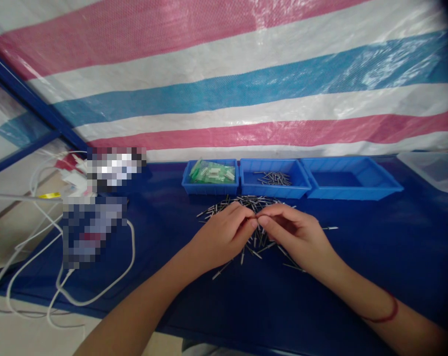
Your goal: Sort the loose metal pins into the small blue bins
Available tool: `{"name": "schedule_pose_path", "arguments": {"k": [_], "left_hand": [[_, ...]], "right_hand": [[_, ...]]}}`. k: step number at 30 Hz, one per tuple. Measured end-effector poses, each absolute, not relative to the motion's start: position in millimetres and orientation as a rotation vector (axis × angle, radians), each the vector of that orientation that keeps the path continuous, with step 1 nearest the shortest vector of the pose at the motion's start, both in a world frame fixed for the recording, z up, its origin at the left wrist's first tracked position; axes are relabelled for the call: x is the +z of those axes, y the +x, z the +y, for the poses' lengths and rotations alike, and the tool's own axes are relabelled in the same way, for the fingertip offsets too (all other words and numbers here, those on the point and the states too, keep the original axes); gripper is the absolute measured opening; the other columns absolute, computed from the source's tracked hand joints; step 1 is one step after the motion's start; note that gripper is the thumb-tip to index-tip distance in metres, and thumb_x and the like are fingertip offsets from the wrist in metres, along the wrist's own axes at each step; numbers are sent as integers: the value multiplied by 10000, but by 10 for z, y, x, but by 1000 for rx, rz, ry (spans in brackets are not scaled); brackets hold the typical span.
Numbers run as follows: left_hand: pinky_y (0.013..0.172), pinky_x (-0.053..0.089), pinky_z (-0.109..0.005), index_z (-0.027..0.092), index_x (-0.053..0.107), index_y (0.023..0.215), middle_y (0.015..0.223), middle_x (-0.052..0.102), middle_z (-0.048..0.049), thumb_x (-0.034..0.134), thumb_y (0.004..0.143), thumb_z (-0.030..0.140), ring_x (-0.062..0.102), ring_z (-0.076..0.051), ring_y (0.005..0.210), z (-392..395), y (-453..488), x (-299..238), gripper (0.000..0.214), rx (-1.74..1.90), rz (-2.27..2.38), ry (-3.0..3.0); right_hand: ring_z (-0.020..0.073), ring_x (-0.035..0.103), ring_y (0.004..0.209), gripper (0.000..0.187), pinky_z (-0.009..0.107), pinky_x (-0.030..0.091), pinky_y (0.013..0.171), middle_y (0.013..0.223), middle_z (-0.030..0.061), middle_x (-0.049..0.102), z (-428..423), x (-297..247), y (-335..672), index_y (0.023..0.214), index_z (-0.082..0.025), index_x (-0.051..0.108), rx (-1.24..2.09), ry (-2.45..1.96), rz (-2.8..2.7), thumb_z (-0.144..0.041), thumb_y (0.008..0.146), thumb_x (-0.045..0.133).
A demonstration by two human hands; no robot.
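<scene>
My left hand [220, 237] and my right hand [303, 237] meet at their fingertips above a loose pile of blind rivets [259, 241]. Both hands are closed in a pinch, thumb against forefinger. Whatever lies between the fingertips is too small and covered to make out. Thin dark and silver rivets spread around and beneath the hands on the blue table [224, 306]. One stray rivet [331, 228] lies to the right of my right hand. Behind the pile, the middle blue bin [277, 192] holds more rivets [277, 178].
A left blue bin [211, 189] contains a green-and-clear plastic bag [211, 172] of white pieces. The right blue bin [357, 194] stands beside a clear plastic container [434, 173]. White cables [133, 247] loop across the left side near blurred items. A striped sheet [224, 94] hangs behind.
</scene>
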State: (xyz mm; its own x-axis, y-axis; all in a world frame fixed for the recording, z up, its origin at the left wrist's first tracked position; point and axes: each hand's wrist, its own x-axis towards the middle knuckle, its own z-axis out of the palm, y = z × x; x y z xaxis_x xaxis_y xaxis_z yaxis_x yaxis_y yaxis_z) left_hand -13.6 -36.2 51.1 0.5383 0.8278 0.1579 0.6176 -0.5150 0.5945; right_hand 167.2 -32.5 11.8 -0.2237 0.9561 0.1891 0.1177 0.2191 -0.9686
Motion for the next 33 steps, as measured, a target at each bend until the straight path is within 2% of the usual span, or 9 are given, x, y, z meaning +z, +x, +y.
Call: {"name": "schedule_pose_path", "arguments": {"k": [5,11,17,23,28,30,33], "left_hand": [[725,405,-242,161,547,848,845,528,-22,396,977,272,517,-134,791,-335,-139,486,227,601,1073,2297],[692,393,-228,159,548,812,797,511,-4,414,973,313,502,-116,737,-319,-129,446,260,653,1089,2254],[672,399,-219,159,574,802,791,534,-5,501,933,332,517,-112,725,-308,-130,417,229,697,1082,2210],[677,412,-219,171,626,887,802,559,0,562,894,311,531,-107,716,-291,-165,475,154,771,1180,2153],[666,404,-225,165,622,865,774,566,3,508,921,353,531,-110,699,-297,-173,515,227,736,1262,2185],[656,397,-232,172,629,887,769,582,3,466,940,373,540,-115,692,-291,-183,528,265,673,1315,2217],[660,398,-242,186,644,903,796,615,-2,406,965,359,570,-129,725,-266,-216,534,300,573,1393,2285]], "right_hand": [[160,602,774,136,271,483,644,872,37,666,-311,98,1695,897,-222,692,1059,-992,-1622,-329,836,634],[148,589,707,97,267,463,585,799,22,640,-307,61,1697,860,-227,676,1021,-1014,-1592,-314,819,662],[171,608,792,78,295,468,658,845,41,648,-329,127,1716,888,-236,673,882,-930,-1745,-233,862,600],[177,611,814,94,298,459,668,889,55,654,-292,129,1747,913,-227,670,819,-964,-1764,-237,870,586],[148,567,718,155,278,422,605,797,34,632,-272,129,1740,851,-210,677,920,-1024,-1814,-310,885,563],[120,516,608,208,260,391,541,680,5,582,-233,120,1743,820,-204,673,1043,-1090,-1691,-369,881,563],[86,420,492,262,238,326,453,584,-31,493,-109,95,1781,870,-207,686,1152,-1189,-1330,-448,854,582]]}}
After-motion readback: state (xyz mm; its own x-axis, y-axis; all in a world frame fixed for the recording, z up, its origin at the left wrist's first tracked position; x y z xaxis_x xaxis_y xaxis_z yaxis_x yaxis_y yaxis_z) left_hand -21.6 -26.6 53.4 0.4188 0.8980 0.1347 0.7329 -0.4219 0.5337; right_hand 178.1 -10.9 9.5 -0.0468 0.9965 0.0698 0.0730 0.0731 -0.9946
